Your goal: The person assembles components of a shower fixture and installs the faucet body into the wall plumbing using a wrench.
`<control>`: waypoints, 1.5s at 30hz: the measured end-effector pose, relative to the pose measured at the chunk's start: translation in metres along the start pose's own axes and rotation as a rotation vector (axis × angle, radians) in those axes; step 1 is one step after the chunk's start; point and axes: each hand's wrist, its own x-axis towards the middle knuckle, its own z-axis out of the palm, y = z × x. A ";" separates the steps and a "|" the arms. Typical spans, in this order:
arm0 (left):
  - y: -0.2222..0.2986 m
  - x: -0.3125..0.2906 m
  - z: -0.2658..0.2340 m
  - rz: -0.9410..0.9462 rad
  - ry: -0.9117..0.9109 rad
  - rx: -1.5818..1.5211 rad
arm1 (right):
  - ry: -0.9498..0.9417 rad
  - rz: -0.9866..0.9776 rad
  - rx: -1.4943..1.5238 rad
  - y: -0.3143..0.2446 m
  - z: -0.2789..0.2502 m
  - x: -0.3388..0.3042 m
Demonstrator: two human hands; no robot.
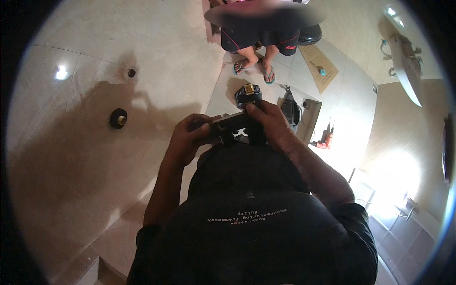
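Note:
Both my hands hold a dark, bar-shaped fitting (230,124) in front of my waist; its exact kind is too dark to make out. My left hand (186,137) grips its left end, the thumb lying along the near side. Around the right end my right hand (271,122) is closed, thumb on top. Just beyond the bar is a round black piece with a brass-coloured stub (248,90); whether it joins the bar I cannot tell. On the wall to the left sits a black round fitting with a brass stub (118,118), below a round hole (131,73).
Another person in sandals (268,73) stands ahead. A black bag-like container (290,111) and a red power drill (326,138) lie to the right. Farther off is a cardboard sheet (323,61) bearing a small turquoise item (322,72). A white basin (403,66) hangs at far right.

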 end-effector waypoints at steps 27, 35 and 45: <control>0.059 0.046 0.031 0.253 -0.189 -0.268 | -0.112 -0.124 0.119 -0.053 0.044 -0.006; 0.056 0.047 0.033 0.242 -0.126 -0.297 | -0.111 -0.101 0.005 -0.053 0.037 0.000; 0.052 0.048 0.030 0.252 -0.130 -0.338 | -0.122 -0.123 -0.013 -0.052 0.035 0.001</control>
